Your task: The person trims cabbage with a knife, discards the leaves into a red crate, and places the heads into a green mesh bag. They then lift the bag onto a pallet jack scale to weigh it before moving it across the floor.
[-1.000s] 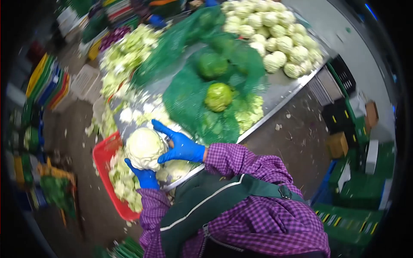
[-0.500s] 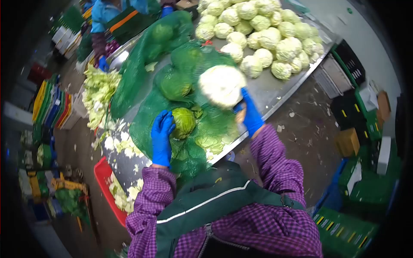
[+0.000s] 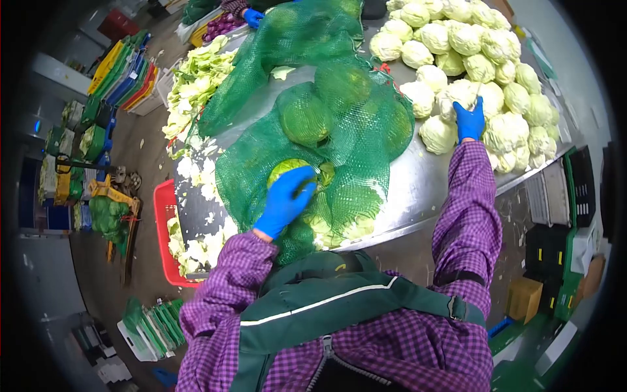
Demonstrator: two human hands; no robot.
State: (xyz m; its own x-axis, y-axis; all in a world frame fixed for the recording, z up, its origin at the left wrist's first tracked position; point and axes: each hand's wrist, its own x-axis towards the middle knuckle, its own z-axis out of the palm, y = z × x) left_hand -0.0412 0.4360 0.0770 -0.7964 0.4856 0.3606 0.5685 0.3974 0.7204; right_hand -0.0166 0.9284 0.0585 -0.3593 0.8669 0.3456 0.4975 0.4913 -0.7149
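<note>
Steel table [image 3: 424,189]: green net sacks of cabbages [image 3: 339,124] at centre; heap of trimmed pale cabbages [image 3: 483,52] at right; loose leaf trimmings [image 3: 196,85] at left end

- Steel table [image 3: 431,189] slants from near left to far right.
- Dark floor [image 3: 140,163] lies left of it and carries on to the right below the table edge.
- Pale leaf scraps [image 3: 196,173] litter the table's left end.
- Red crate [image 3: 163,209] sits on the floor at the near left, scraps inside.
- Coloured crates [image 3: 121,65] are stacked at the far left.
- Black crates [image 3: 552,196] stand right of the table, with a cardboard box [image 3: 522,297] nearer.
- Grey wall [image 3: 555,32] is at the far right.
</note>
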